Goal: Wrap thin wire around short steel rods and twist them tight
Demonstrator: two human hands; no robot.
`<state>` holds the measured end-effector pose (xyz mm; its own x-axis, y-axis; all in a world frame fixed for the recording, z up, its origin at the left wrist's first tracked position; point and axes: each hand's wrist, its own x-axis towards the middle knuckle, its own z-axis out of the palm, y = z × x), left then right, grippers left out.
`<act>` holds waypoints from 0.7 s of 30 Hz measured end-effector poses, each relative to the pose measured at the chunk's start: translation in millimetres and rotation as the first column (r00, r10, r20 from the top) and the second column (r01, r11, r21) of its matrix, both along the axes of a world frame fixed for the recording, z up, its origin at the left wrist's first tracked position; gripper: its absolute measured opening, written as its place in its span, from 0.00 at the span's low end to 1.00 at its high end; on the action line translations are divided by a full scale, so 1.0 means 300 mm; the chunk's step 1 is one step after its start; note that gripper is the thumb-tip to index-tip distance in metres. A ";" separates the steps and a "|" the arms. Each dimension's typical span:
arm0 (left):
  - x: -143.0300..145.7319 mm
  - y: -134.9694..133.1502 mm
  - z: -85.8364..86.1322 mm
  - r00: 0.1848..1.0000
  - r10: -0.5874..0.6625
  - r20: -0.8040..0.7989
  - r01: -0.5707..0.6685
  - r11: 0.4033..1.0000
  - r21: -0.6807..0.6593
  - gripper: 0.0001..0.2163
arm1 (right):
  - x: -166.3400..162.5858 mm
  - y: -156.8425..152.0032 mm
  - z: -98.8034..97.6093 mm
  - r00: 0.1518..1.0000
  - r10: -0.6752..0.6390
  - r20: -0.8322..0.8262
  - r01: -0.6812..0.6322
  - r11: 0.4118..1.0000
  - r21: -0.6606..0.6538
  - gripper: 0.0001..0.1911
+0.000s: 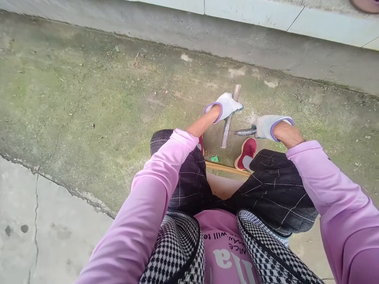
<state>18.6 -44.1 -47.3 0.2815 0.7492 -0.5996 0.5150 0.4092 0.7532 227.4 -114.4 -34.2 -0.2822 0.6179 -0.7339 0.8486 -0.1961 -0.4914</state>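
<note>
My left hand (pixel 227 104), in a white glove with a purple cuff, is closed around the middle of a brownish-grey stick (pixel 225 134) that looks wrapped with shiny silvery material partway along. The stick slants, its far end sticking out above the hand and its near end pointing back towards my feet. My right hand (pixel 266 127), gloved alike, is closed on a short dark tool (pixel 245 133) with a ridged, silvery surface. Its tip points left, close to the stick; whether they touch I cannot tell. Both are held low above the ground.
I sit on a low seat with a wooden edge (pixel 227 167). A red shoe (pixel 248 150) and a small green scrap (pixel 214 159) are near my feet. Mossy concrete (pixel 89 102) spreads left. A raised step with white tiles (pixel 248 14) runs along the far side.
</note>
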 end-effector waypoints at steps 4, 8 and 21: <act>0.026 -0.046 0.038 0.986 0.025 0.166 -0.001 0.989 -0.145 0.26 | -0.022 0.047 -0.035 0.910 0.011 0.415 -0.041 0.997 0.063 0.08; 0.051 -0.082 0.103 0.965 0.104 0.240 -0.052 0.976 -0.213 0.18 | 0.000 0.117 -0.049 0.847 -0.065 0.528 -0.014 0.989 0.144 0.10; 0.005 -0.076 0.208 0.816 0.322 0.480 -0.089 0.891 -0.446 0.08 | 0.218 0.181 0.087 0.589 -0.800 -0.110 0.791 0.544 0.279 0.20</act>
<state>20.0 -67.1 15.2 0.5051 0.5655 -0.6520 -0.0465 0.7722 0.6337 292.9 -60.0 -8.2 0.4423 0.7467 -0.4968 0.4252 -0.6623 -0.6169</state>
